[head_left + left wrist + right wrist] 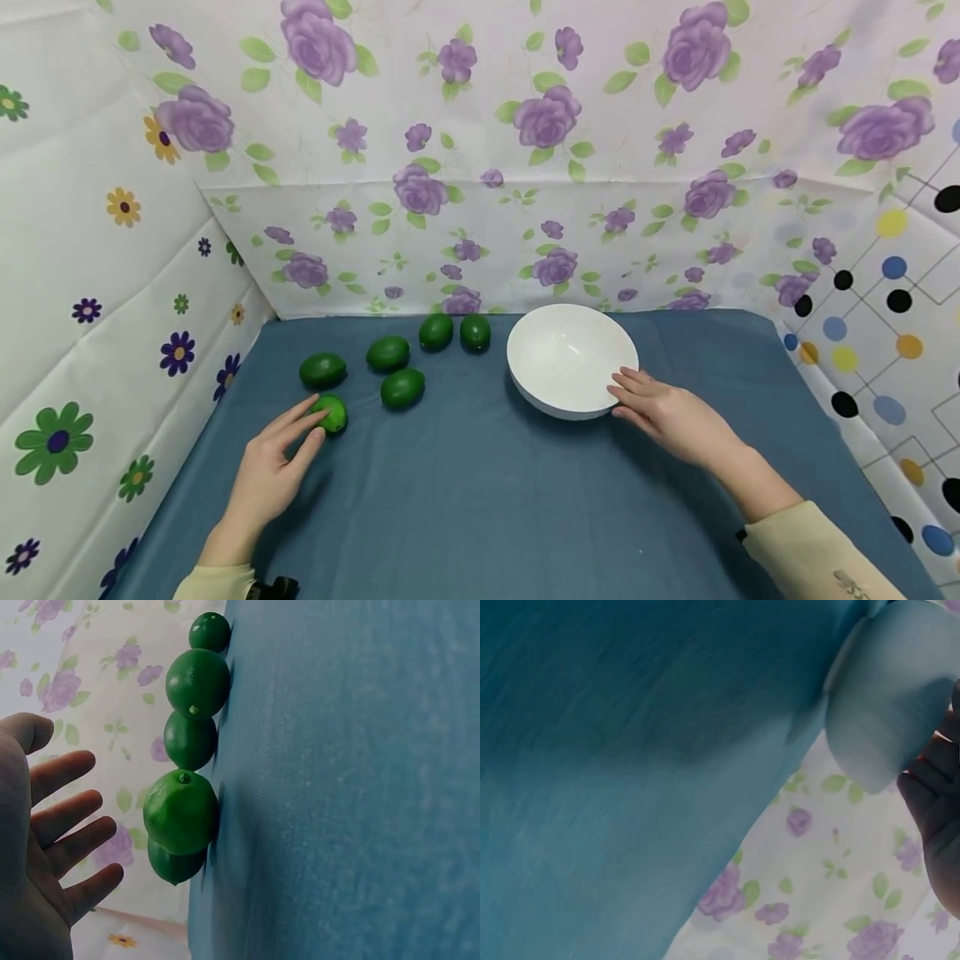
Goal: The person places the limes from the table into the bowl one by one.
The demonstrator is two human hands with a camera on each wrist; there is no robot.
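In the head view my left hand (266,471) hovers by a bright green lime (332,415), fingers and thumb reaching around its near side. Seen from the left wrist, that hand (45,847) has its fingers spread, with a gap between them and the bright lime (180,810). A white bowl (566,358) stands upright right of centre, with nothing visible inside. My right hand (675,417) is at the bowl's right rim, fingers fairly straight; whether they touch it I cannot tell. From the right wrist, the bowl's outer wall (885,697) shows beside the fingers.
Several darker green limes (322,370) lie at the back left, between the left hand and the bowl. Blue cloth (480,500) covers the table. A flowered curtain (465,225) closes off the back, and patterned sheets (135,333) flank both sides.
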